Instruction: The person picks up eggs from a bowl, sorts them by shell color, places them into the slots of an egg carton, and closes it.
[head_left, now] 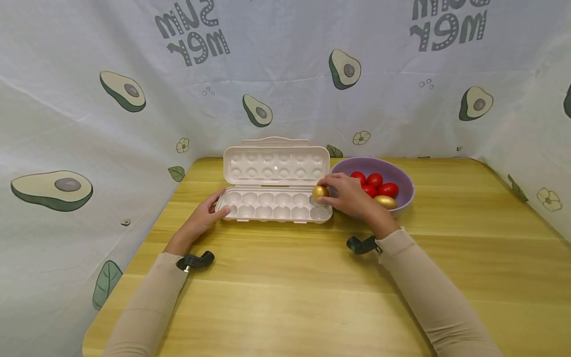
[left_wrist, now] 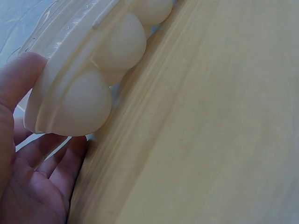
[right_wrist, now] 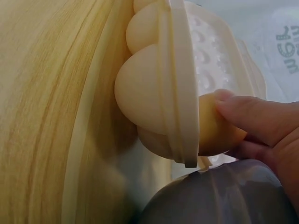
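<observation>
1. Behind the egg carton (head_left: pixel 274 206), a pale curtain (head_left: pixel 294 64) printed with avocados; under the carton, a wooden table (head_left: pixel 285 297).
2. At the carton's far side, the raised lid (head_left: pixel 276 166); toward its near side, 12 cups in 2 rows of 6.
3. At the carton's right end, in or just above the last far-row cup, a gold egg (head_left: pixel 319 192); impossible to tell whether fully seated.
4. Right hand (head_left: pixel 350 193): pinching that egg between thumb and fingers. Best to grip lightly, high on the shell, and lower straight down.
5. Release, ideally, only after feeling firm support; then spread the fingers slowly to avoid tipping.
6. Left hand (head_left: pixel 202 216): wrapped about the carton's left end, thumb over the rim, fingers lower outside. Brace there against sliding or tilting.
7. Just right of the carton, a purple bowl (head_left: pixel 403 178) with red eggs (head_left: pixel 388 189) and a 2nd gold egg (head_left: pixel 385 202). Clear that edge carefully when withdrawing.
</observation>
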Motion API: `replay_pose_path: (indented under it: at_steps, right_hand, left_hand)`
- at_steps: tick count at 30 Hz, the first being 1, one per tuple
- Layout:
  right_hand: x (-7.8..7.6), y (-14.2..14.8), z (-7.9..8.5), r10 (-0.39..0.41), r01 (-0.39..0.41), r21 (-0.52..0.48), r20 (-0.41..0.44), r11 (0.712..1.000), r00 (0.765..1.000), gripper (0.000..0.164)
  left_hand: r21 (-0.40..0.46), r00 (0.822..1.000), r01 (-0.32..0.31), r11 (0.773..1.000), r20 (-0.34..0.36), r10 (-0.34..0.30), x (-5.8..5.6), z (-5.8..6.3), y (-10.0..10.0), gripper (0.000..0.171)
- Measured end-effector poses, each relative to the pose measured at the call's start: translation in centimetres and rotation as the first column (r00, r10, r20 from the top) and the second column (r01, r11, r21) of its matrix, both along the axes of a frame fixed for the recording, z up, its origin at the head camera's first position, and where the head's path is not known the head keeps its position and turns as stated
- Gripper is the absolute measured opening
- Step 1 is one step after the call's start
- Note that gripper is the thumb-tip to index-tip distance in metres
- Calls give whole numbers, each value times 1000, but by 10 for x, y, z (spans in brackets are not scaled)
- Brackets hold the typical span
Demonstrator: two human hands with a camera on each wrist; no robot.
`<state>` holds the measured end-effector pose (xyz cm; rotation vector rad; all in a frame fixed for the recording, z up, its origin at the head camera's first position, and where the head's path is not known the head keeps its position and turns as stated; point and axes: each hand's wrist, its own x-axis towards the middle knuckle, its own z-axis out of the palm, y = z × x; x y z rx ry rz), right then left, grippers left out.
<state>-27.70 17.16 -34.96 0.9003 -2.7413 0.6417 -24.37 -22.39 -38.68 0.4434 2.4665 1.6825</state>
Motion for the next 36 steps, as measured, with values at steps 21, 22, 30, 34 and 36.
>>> replay_pose_path:
  at_steps: [21, 22, 30, 34, 36]
  right_hand:
    - [0, -1, -1, -15, 15, 28, 0, 1000, 1000, 34]
    - [1, -2, -1, -21, 21, 28, 2, 999, 1000, 34]
    - [1, -4, -1, -41, 41, 49, 4, 998, 999, 36]
    - [1, -4, -2, -52, 53, 77, -12, 996, 999, 37]
    - [1, -4, -2, -53, 54, 84, -19, 995, 998, 38]
  left_hand:
    - [13, 1000, 9, 1000, 9, -9, -1, -2, 0, 68]
    - [13, 1000, 9, 1000, 10, -9, -1, -2, 0, 68]
    - [42, 1000, 15, 999, 18, -16, -2, -2, 0, 67]
    - [58, 1000, 20, 998, 16, -21, -2, -2, 0, 67]
    - [56, 1000, 22, 998, 13, -23, -2, -2, 0, 67]
